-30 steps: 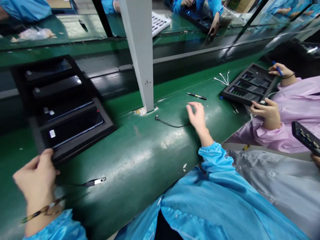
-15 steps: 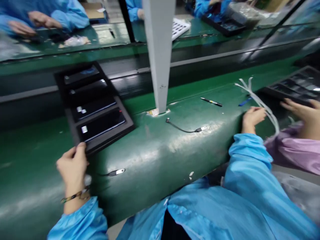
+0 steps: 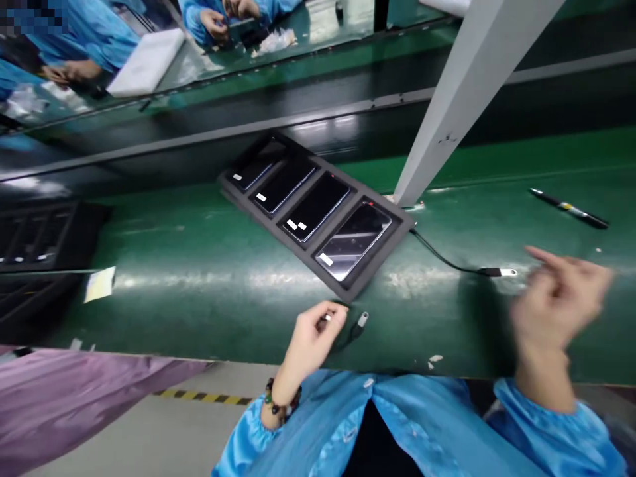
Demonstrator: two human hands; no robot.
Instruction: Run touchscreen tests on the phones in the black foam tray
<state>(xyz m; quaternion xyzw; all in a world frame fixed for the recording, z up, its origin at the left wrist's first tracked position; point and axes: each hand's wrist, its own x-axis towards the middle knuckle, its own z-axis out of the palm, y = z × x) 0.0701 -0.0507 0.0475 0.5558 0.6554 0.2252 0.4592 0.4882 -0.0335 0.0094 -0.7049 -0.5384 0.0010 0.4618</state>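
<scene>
A dark foam tray (image 3: 303, 250) lies slanted on the green bench, holding several black phones with small white labels; the nearest phone (image 3: 355, 240) reflects the lights. Beside the tray's near corner is my left hand (image 3: 313, 336), its thumb and fingers pinched together. A small pale bit shows between them, too little to name. Right by these fingers, a short black cable (image 3: 356, 326) with a metal plug runs behind the hand. My right hand (image 3: 556, 305), blurred, hovers over the bench with its index finger stretched out and nothing visible in it. Another short cable (image 3: 460, 266) points towards it.
A grey post (image 3: 462, 99) rises at the tray's right corner. A pen (image 3: 569, 207) lies at the right. More dark trays (image 3: 44, 235) and a yellowish paper slip (image 3: 100, 285) are at the left. Co-workers' hands (image 3: 216, 25) are across the line; a pink garment (image 3: 89, 397) is at lower left.
The view has swung left. The tray has turned and shifted right, up to the post, beside the second cable. My right hand has come away from the white cables towards the middle.
</scene>
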